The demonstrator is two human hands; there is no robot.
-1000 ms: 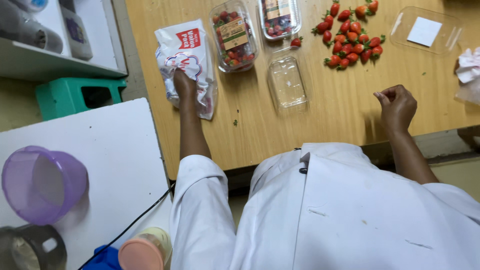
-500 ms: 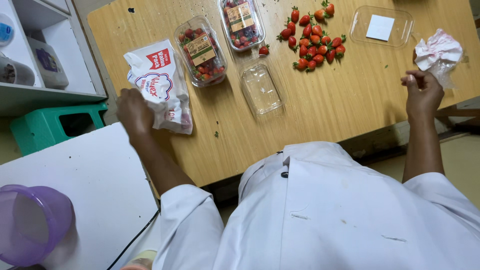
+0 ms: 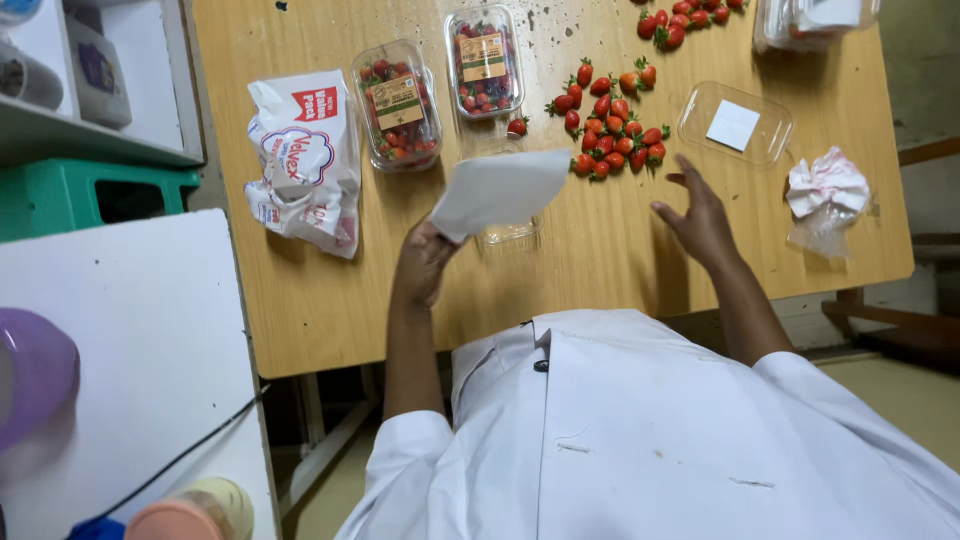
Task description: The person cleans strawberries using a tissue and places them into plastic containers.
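My left hand (image 3: 425, 262) holds a white paper sheet (image 3: 498, 190) by its corner above the wooden table (image 3: 600, 270). The sheet covers most of an empty clear plastic punnet (image 3: 510, 232). My right hand (image 3: 697, 218) hovers open over the table, fingers spread, just below a loose pile of strawberries (image 3: 612, 125). Two filled, labelled strawberry punnets (image 3: 396, 104) (image 3: 484, 62) stand further back. A white printed bag (image 3: 303, 158) lies to the left of my left hand.
An empty clear tray with a white pad (image 3: 735, 125) sits right of the berries. A crumpled white wrapper (image 3: 826, 198) lies near the table's right edge. More strawberries (image 3: 688, 20) are at the back. A green stool (image 3: 95, 195) and a white counter (image 3: 120, 350) stand on the left.
My left hand left the white bag and now holds up a white sheet over the empty punnet. My right hand moved from the crumpled wrapper toward the strawberry pile and opened.
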